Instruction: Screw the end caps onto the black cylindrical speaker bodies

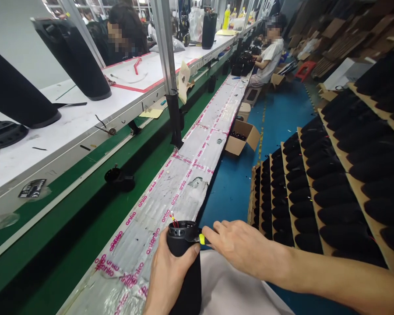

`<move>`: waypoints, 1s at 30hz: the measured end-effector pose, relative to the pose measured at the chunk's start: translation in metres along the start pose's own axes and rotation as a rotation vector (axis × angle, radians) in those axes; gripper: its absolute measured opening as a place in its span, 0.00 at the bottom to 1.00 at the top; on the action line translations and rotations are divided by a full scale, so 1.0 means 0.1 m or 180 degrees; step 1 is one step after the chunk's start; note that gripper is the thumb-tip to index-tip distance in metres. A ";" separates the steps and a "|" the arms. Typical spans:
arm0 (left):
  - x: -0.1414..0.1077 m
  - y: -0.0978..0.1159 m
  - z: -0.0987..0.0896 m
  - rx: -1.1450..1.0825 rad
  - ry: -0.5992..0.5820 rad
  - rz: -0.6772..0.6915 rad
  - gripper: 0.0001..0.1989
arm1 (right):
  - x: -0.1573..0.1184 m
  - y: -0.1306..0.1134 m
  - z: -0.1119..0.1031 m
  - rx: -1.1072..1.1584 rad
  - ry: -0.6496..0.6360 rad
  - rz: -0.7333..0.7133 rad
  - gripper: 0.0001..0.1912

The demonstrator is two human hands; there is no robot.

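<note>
Along a factory line with a taped strip (184, 175) and trays of black cylinders (315, 188), the work sits close to the person's body. Right hand (243, 249) has its fingers pressed together, pinching a small yellow-tipped tool (202, 239) at the open top of a black cylinder (180, 234), where red and yellow wires (174, 221) come out. Left hand (170, 273) wraps its fingers around the cylinder, holding it upright beside the strip, probably so the tool can reach the top

Head view, angled down over the left hand (170, 275)
</note>
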State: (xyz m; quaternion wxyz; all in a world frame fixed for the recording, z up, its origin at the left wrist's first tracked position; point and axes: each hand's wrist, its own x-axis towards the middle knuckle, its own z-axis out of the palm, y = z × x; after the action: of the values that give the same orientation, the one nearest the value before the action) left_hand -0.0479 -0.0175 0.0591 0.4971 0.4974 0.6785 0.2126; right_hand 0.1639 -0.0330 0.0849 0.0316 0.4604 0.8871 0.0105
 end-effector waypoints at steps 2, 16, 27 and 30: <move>-0.02 0.01 -0.01 0.0104 0.0004 -0.0014 0.39 | 0.00 -0.02 -0.02 -0.0048 -0.0055 -0.0057 0.15; 0.00 0.05 -0.01 0.0523 0.0181 -0.0058 0.39 | 0.14 -0.03 -0.09 0.0086 -0.0394 -0.0328 0.05; 0.06 -0.08 -0.06 -0.0207 0.0293 0.0043 0.39 | 0.19 0.10 0.13 0.3728 0.0273 0.1520 0.15; 0.04 -0.04 0.00 -0.0549 0.0386 -0.0178 0.41 | 0.22 -0.13 0.33 0.4316 0.0164 0.1737 0.16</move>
State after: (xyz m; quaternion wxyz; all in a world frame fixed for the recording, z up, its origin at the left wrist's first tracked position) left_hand -0.0493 -0.0157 0.0541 0.5018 0.4200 0.7001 0.2859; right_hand 0.1425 -0.0226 0.0501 -0.2850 0.5831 0.5528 -0.5227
